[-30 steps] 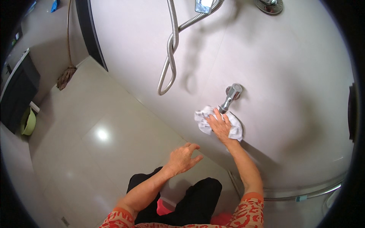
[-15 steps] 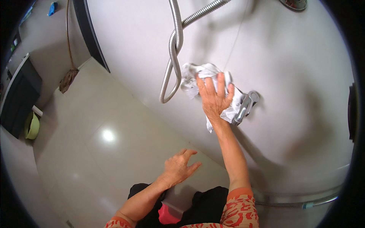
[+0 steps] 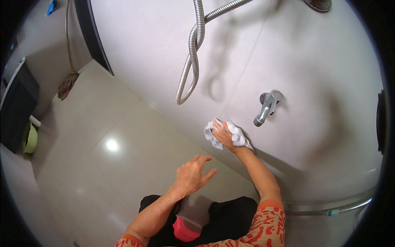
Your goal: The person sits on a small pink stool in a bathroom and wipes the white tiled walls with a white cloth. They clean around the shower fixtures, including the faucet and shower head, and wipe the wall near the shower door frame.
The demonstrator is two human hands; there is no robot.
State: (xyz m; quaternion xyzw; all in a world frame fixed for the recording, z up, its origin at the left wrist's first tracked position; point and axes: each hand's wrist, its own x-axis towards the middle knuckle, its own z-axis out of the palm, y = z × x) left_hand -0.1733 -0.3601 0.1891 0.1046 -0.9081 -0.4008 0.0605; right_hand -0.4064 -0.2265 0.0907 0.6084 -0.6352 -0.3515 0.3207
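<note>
With my right hand point(image 3: 225, 139) I press a crumpled white cloth point(image 3: 239, 135) against the low part of the pale wall, close to the floor line. The cloth bunches around my fingers and hides part of them. Up and to the right of it, a chrome tap point(image 3: 266, 108) juts from the wall, its spout pointing down. My left hand point(image 3: 191, 175) hovers over my lap, thumb and fingers apart, holding nothing.
A twisted metal shower hose point(image 3: 194, 51) hangs at the upper middle. Far left are a mop point(image 3: 68, 85), a dark cabinet point(image 3: 18, 109) and a green basin point(image 3: 30, 138). Lower right, a curved metal rail point(image 3: 304, 213) runs along. A red object point(image 3: 185, 230) shows between my legs.
My right hand has slid the cloth down the wall, away from the tap, which now shows fully. My left hand stays nearly in place. The view has shifted slightly.
</note>
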